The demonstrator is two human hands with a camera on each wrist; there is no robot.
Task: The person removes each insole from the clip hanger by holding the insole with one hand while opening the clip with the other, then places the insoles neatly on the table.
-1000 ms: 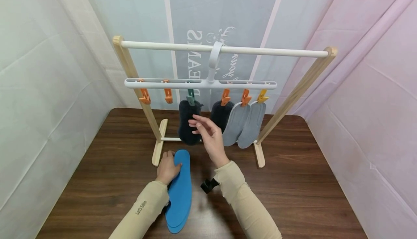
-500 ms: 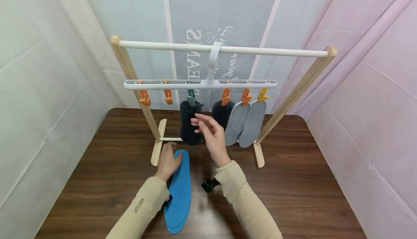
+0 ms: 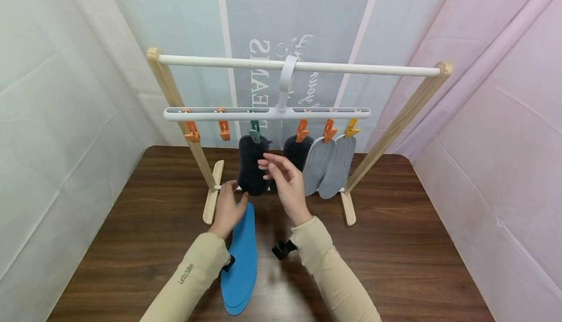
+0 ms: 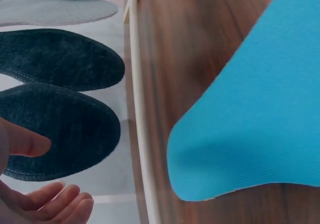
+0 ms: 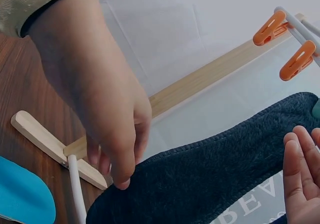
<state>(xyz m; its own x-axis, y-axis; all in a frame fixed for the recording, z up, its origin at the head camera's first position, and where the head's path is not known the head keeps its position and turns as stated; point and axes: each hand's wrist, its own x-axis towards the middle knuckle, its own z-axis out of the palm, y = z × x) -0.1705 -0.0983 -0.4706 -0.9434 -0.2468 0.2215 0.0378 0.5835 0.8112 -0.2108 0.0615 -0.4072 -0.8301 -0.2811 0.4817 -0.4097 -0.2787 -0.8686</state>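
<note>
A dark fuzzy insole (image 3: 251, 166) hangs from a green clip (image 3: 254, 133) on a white clip hanger (image 3: 210, 115). My left hand (image 3: 226, 211) is at its lower end, the thumb overlapping the insole's near face in the left wrist view and the other fingers spread beside its edge. My right hand (image 3: 289, 188) is raised at the insole's right edge with fingers loosely bent, gripping nothing. Below my left wrist, a stacked pair of blue insoles (image 3: 240, 268) lies on the table. A second dark insole (image 3: 295, 150) hangs partly behind my right hand.
Two grey insoles (image 3: 338, 166) hang at the right of the hanger. Two orange clips (image 3: 224, 130) at its left hold nothing. The hanger hooks over the white rail (image 3: 360, 69) of a wooden rack (image 3: 401, 119), whose feet stand on the brown table (image 3: 395, 244).
My left hand has left the blue insoles and moved up and forward to the lower end of the hanging dark insole. My right hand has barely moved.
</note>
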